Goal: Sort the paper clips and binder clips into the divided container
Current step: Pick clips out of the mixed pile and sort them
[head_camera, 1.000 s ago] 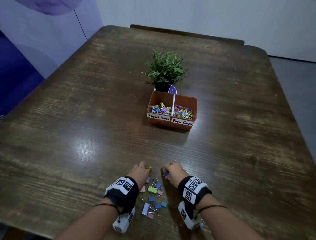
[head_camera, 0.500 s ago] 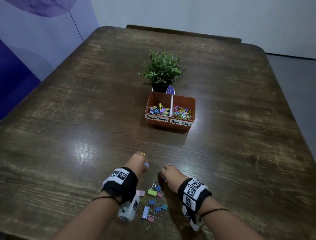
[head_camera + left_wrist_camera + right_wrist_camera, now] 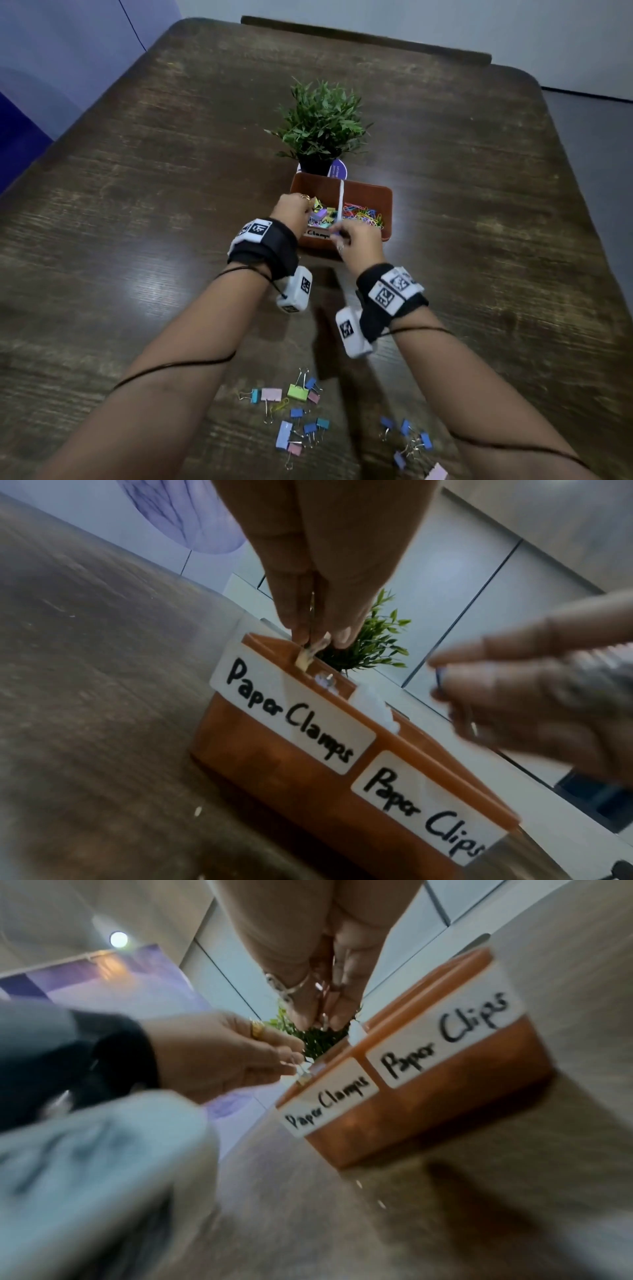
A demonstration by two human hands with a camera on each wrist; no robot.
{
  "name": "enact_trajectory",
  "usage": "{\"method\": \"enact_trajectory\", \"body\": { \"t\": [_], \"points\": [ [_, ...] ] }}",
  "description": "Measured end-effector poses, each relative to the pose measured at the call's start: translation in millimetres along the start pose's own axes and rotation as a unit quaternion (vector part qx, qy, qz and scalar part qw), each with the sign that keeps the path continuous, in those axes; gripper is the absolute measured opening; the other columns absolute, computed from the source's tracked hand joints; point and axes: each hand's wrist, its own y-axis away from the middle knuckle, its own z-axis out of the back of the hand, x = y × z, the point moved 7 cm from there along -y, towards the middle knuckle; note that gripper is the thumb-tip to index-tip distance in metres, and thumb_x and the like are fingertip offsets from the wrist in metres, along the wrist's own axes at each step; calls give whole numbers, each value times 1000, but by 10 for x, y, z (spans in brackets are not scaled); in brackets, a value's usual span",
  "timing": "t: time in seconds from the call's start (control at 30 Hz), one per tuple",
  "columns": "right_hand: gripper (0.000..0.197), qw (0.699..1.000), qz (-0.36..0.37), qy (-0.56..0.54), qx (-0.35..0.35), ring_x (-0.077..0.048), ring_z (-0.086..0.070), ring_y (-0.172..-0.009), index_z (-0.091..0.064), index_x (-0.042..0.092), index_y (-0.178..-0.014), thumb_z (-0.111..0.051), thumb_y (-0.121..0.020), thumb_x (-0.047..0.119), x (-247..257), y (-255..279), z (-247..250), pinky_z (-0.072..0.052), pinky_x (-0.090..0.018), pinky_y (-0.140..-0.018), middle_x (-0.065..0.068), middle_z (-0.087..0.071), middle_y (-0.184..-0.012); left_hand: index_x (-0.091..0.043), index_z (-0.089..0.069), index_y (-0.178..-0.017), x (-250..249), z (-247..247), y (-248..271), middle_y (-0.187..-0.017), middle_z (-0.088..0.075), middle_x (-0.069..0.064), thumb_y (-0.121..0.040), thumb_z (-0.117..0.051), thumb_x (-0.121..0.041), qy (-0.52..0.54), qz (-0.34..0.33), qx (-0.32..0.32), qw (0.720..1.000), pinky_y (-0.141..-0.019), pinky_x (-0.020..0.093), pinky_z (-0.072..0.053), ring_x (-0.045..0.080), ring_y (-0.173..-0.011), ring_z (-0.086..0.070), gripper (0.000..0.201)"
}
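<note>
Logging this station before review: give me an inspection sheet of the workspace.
Surface: dark wooden table.
Job's things: divided container, labelled Paper Clamps and Paper Clips, both sides part filled; loose binder clips near the table's front edge.
Clutter: potted plant behind the container.
Grippers: left hand pinches a small clip over the Paper Clamps side; right hand pinches something small.
Cables: thin cords along both forearms.
Surroundings: pale wall, purple panel.
</note>
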Motion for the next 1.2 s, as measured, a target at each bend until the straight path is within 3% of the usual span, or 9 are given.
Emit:
{"method": "enact_trajectory", "body": {
  "t": [0.13,0.23,0.3,0.37,0.47,0.63,0.83,1.0,1.2],
  "points": [
    [19,998,7,-22,-66,-22,-59,-94,-68,4,-100,-55,-86,-1,141,-425,17,-38,-17,-80,-12,-66,-100,0,-41,-137,88,-52,201,-144,-36,19,-93,-42,2,17,-27,14,999,-100,2,-21,29,-135,-33,44],
    [35,1000,11,14,15,-28,-52,-117,-55,5,-126,-51,-92,9,156,-527,-212,-36,-26,-96,-17,-59,-122,-9,-49,-133,286,-44,546,-141,-38,16,-90,-51,-3,31,-25,-19,999,-110,22,-18,29,-132,-32,43],
    [47,993,9,65,102,-24,-32,-136,-38,13,-140,-50,-95,20,117,-459,-376,-28,-31,-107,-16,-45,-140,-12,-56,-127,380,-84,847,-137,-44,12,-86,-60,-6,14,-46,-11,999,-111,36,-28,28,-127,-37,43],
    [54,990,42,79,108,-21,-18,-142,-33,15,-143,-52,-93,23,149,-297,-388,-24,-35,-113,-13,-35,-147,-14,-64,-117,446,-146,1184,-127,-52,9,-81,-67,-10,14,-56,13,998,-103,43,-39,27,-119,-45,36],
    [45,985,132,84,77,-24,-31,-134,-49,14,-131,-60,-88,19,216,138,-402,-27,-38,-113,-8,-47,-135,-14,-70,-98,436,-290,1647,-111,-57,6,-77,-73,-23,6,-72,90,993,-93,44,-45,24,-105,-52,23],
    [17,962,130,90,221,-11,-40,-102,-68,23,-100,-64,-84,22,-121,1132,-705,-41,-33,-93,6,-52,-104,-22,-70,-95,377,-691,2374,-113,-52,-5,-80,-66,-43,-89,-73,286,951,-86,26,-45,12,-102,-53,26],
    [30,919,109,112,362,-13,-36,-112,-64,35,-112,-65,-82,35,-323,1895,-1006,-33,-30,-97,7,-46,-122,-22,-64,-109,398,-952,2610,-120,-46,-1,-78,-66,-43,-159,-50,301,939,-90,31,-42,17,-114,-45,38],
    [34,931,85,146,325,-18,-39,-111,-65,34,-113,-67,-80,26,-402,1868,-925,-35,-33,-97,3,-47,-120,-12,-62,-108,358,-985,2576,-122,-48,4,-91,-55,-25,-203,-43,278,938,-88,31,-40,21,-115,-46,23],
    [25,955,23,111,273,-11,-39,-107,-65,22,-112,-61,-87,26,-503,1727,-684,-33,-23,-94,6,-49,-111,-14,-58,-114,312,-1068,2563,-132,-40,7,-95,-46,-31,-230,-37,305,923,-96,35,-37,22,-123,-37,29]
  ]
}}
